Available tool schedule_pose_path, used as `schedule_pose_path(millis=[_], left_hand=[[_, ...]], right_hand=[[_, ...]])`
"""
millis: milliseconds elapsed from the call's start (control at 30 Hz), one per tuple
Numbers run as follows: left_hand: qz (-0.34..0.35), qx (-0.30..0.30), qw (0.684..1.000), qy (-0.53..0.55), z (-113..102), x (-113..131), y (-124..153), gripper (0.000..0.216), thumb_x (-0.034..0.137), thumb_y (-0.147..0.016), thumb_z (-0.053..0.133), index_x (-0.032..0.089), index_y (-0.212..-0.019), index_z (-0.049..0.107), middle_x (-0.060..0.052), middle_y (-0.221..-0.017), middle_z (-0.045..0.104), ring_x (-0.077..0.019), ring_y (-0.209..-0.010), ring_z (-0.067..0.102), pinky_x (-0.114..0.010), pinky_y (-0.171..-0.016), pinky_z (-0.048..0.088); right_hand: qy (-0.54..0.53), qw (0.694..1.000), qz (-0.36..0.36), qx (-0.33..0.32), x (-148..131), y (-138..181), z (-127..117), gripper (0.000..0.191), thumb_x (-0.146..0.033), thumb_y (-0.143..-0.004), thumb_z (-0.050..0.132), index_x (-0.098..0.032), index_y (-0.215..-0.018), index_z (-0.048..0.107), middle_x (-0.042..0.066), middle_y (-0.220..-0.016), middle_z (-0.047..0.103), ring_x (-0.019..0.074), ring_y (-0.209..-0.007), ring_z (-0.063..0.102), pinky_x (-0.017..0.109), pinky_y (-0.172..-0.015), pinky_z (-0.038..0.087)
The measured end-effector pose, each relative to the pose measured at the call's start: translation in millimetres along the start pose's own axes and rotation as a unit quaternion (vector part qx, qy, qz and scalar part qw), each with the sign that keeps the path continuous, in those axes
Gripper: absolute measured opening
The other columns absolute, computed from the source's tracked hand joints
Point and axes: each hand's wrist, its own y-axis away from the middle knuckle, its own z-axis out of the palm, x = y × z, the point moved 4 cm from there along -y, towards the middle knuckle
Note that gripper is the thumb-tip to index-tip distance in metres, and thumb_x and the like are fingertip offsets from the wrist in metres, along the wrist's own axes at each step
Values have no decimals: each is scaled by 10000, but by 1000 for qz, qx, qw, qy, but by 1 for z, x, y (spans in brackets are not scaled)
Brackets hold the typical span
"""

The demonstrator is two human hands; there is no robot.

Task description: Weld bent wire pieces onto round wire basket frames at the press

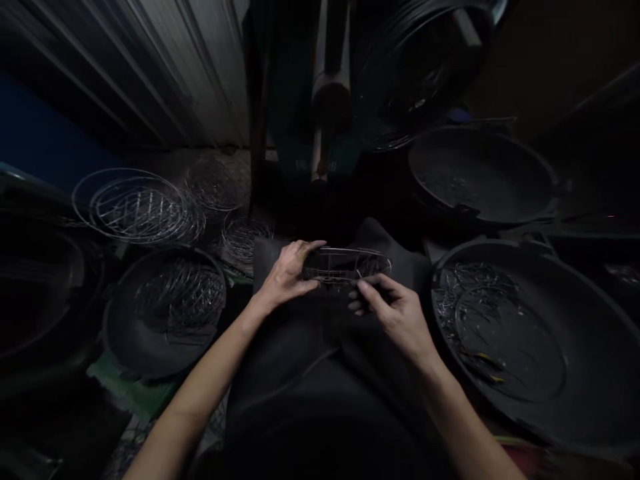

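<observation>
A small round wire basket [350, 265] lies tilted above my lap, over a dark cloth [310, 360]. My left hand [287, 273] grips its left rim, thumb on top and fingers curled below. My right hand [393, 310] pinches the basket's near edge with thumb and forefinger; whether it also holds a loose wire piece is too dark to tell.
A large black tub [590, 347] with loose wire bits sits at the right, another black tub [480, 173] behind it. At the left, a black basin [125, 347] holds wire baskets; more wire baskets [135, 207] lie on the floor. A dark machine [325, 100] stands ahead.
</observation>
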Motion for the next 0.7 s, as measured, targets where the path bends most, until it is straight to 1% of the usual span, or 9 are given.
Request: schedule_pose_path(millis=[133, 200, 333, 400, 467, 600, 700], left_hand=[[35, 36, 999, -14, -14, 8, -7, 580, 282, -757, 605, 170, -1286, 395, -71, -1162, 527, -223, -1097, 481, -361, -992, 359], [30, 58, 997, -35, -20, 11, -10, 575, 255, -759, 598, 177, -1289, 387, -72, -1165, 524, -227, -1100, 480, -376, -990, 358], [26, 106, 992, -66, -31, 10, -16, 580, 203, -745, 601, 180, -1284, 388, -77, -1171, 514, -230, -1112, 469, -394, -995, 355], [30, 131, 989, -69, -36, 6, -19, 589, 187, -725, 618, 166, -1271, 399, -81, -1148, 514, -230, -1102, 469, -391, -989, 363], [24, 150, 986, -67, -39, 0, -23, 591, 176, -708, 628, 162, -1257, 409, -82, -1124, 515, -231, -1087, 474, -392, -981, 373], [15, 159, 986, -56, -42, -16, -33, 586, 192, -700, 630, 174, -1242, 410, -77, -1091, 518, -238, -1056, 487, -419, -974, 388], [12, 167, 985, -50, -43, -27, -43, 576, 191, -692, 632, 166, -1225, 414, -80, -1086, 523, -243, -1041, 496, -464, -1016, 353]], right_hand=[[38, 999, -22, 1, -16, -26, 10, 301, -467, -772, 619, -168, -758, 585, 11, -668, 632, 143, -555, 626, 249, -537, 515], [85, 996, -37, 12, -26, -39, 12, 287, -465, -785, 593, -179, -751, 584, 10, -665, 637, 154, -564, 625, 258, -547, 501], [199, 970, -122, 70, -46, -57, 19, 281, -457, -810, 547, -190, -736, 595, 15, -693, 647, 157, -613, 600, 254, -592, 453], [220, 959, -157, 84, -52, -63, 25, 287, -457, -822, 528, -189, -751, 602, 20, -723, 651, 153, -639, 586, 248, -609, 436], [218, 957, -171, 85, -53, -71, 32, 295, -463, -829, 515, -187, -776, 604, 19, -731, 648, 149, -638, 575, 242, -606, 427], [220, 950, -201, 96, -52, -89, 42, 301, -464, -825, 508, -180, -778, 597, 14, -703, 629, 145, -619, 552, 241, -599, 411], [230, 944, -214, 101, -51, -104, 46, 309, -463, -828, 488, -177, -776, 594, 8, -670, 607, 134, -574, 512, 239, -568, 387]])
